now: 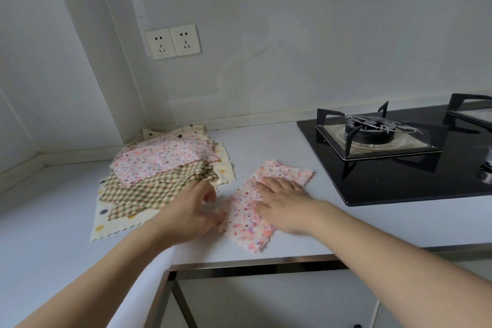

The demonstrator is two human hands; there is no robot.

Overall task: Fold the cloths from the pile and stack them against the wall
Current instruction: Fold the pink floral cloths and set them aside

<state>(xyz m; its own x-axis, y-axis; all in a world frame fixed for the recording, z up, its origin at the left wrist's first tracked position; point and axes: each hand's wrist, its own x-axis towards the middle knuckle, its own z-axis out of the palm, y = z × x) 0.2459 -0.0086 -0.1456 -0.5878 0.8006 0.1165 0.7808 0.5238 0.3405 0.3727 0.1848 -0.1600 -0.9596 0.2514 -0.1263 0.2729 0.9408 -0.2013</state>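
Both of our forearms reach in from the bottom edge over the white counter [266, 141], whose metal-trimmed front edge runs just beneath them. Our right hand [286, 204] lies flat on the pink speckled cloth [246, 221], fingers [277, 185] straight and spread a little, pressing it down onto the counter. This cloth lies folded into a long strip, running from near the counter's front edge up toward the black gas hob [399, 157] without touching it. Our left hand [190, 210] is at the strip's left edge; its fingers are curled and the tips seem to pinch the cloth's border, though the blur there keeps us from telling for sure.

Left of the hands lies the pile of cloths [159, 176], in the corner where the two walls meet: another pink speckled one on top, green checked ones under it, cream dotted ones at the bottom. The left hand's knuckles sit just beside the pile's near edge. Two white wall sockets [173, 41] sit on the wall above the pile.
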